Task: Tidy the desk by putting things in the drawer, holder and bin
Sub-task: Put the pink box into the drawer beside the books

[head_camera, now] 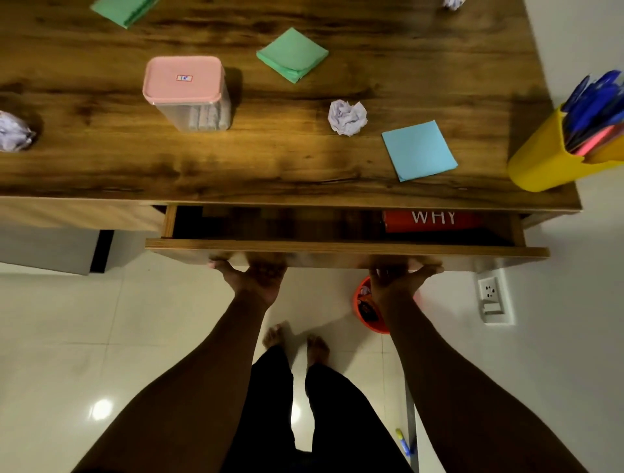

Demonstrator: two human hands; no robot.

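The wooden drawer (344, 248) under the desktop stands partly open, with a red book (432, 221) marked "WHY" inside at its right. My left hand (253, 277) and my right hand (401, 277) both grip the underside of the drawer front, thumbs spread. On the desk lie a blue paper (419, 150), a green folded paper (292, 54), another green paper (123, 10) at the far left, and crumpled paper balls (347, 117), (13, 131), (453, 3). A yellow holder (540, 162) full of pens stands at the right edge. An orange bin (369, 309) sits on the floor below the drawer.
A clear container with a pink lid (184, 81) stands on the desk's left half. A wall socket (491, 298) is at the lower right. A yellow-blue marker (404, 442) lies on the tiled floor near my feet.
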